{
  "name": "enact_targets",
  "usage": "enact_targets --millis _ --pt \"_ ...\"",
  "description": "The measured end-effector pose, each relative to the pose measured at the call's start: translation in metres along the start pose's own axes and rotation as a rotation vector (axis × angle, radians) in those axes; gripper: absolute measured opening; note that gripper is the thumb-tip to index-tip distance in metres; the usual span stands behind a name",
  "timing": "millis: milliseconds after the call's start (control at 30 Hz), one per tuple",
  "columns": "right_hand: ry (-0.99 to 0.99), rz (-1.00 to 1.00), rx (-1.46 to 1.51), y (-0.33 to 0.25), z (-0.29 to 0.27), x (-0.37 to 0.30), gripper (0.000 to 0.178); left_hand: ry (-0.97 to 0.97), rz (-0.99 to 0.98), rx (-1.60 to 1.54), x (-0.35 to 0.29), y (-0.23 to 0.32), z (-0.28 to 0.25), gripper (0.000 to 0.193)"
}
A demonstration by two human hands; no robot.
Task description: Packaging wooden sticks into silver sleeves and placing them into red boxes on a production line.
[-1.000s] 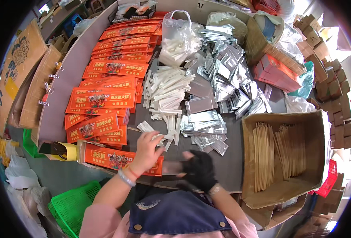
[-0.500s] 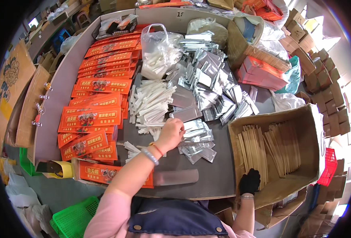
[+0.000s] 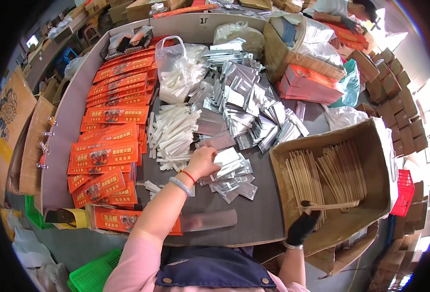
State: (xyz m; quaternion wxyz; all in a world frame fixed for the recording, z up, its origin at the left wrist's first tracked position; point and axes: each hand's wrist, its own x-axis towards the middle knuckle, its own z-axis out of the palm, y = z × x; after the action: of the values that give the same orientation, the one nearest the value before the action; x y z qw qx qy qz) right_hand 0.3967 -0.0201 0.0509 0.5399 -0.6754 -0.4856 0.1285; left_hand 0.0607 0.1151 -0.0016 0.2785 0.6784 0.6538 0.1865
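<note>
Many wooden sticks point(image 3: 344, 168) line the cardboard box point(image 3: 376, 165); right grip point(image 3: 303, 228) clasps some; left grip point(image 3: 205, 163), I can't tell.

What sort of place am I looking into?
Most likely a packing workshop: red printed sleeves and silvery packets lie heaped on a worktable, an open carton holds thin pale sticks, and stacked boxes stand beyond.

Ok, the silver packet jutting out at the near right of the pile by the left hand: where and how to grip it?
I'd pinch that silver packet by its right end, coming from the right: it lies nearly flat, that end projecting onto dark tabletop, while other packets crowd its left.
</note>
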Motion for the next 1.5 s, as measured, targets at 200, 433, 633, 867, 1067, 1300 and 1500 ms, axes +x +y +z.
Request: enact_targets --millis 200,433,633,867,1067,1300,1500 --pt "-0.244 -0.002 -0.045 0.006 0.017 0.0 0.014 0.198 0.038 -0.264 -0.033 0.009 -0.014 0.026" --pt "-0.964 -0.221 -0.064 -0.013 0.033 -0.019 0.029 -0.223 0.186 0.13 -0.17 0.024 -0.009 0.034" --pt "-1.244 -0.391 -0.323 -0.011 0.039 -0.023 0.029 0.09 0.093 0.09 -0.223 -0.001 -0.042 0.061" --pt "-1.06 -0.549 0.021 -0.014 0.094 -0.063 0.015 0.071 0.134 0.144 -0.22 0.011 -0.024 0.075" --pt "-1.01 -0.11 0.262 -0.021 0.112 -0.121 0.03 0.052 0.206 0.164 -0.208 0.017 -0.014 0.074" --pt "-1.135 -0.812 -0.274 -0.068 0.101 -0.078 0.064 -0.247 0.392 0.309 -0.198 0.014 -0.047 0.027" --pt "-0.96 -0.484 -0.348 -0.057 0.076 -0.04 0.064 0.259 0.241 0.495 -0.169 -0.026 -0.157 0.034"
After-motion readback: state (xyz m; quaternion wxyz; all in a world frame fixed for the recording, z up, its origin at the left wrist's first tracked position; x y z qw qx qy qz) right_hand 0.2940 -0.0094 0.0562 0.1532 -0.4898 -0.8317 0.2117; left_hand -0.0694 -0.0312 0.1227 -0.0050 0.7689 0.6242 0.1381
